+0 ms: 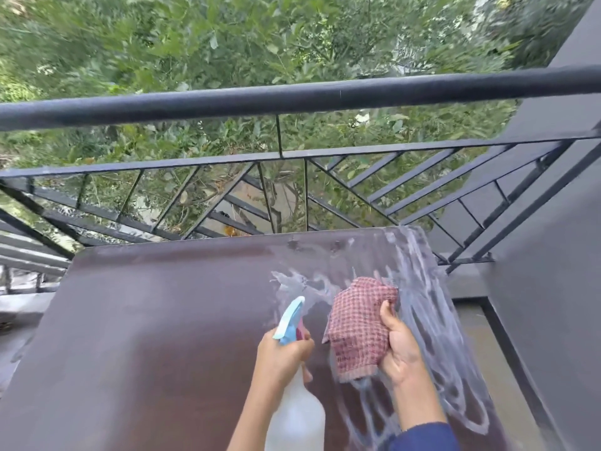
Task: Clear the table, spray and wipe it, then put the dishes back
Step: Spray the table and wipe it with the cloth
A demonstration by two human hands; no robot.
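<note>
A dark brown table [156, 336] fills the lower view, with no dishes on it. Its right part carries white foamy smears and swirl marks [432, 320]. My left hand [283, 356] grips the neck of a translucent white spray bottle [297, 415] with a light blue and pink trigger head [291, 320], nozzle pointing away over the table. My right hand [401, 348] holds a crumpled red-and-white checked cloth [359, 323] just to the right of the bottle, against the wet patch.
A black metal balcony railing [292, 99] runs just behind the table's far edge, with green trees [227, 43] beyond it. A grey wall [553, 255] stands on the right, with a narrow strip of floor [487, 353] between it and the table.
</note>
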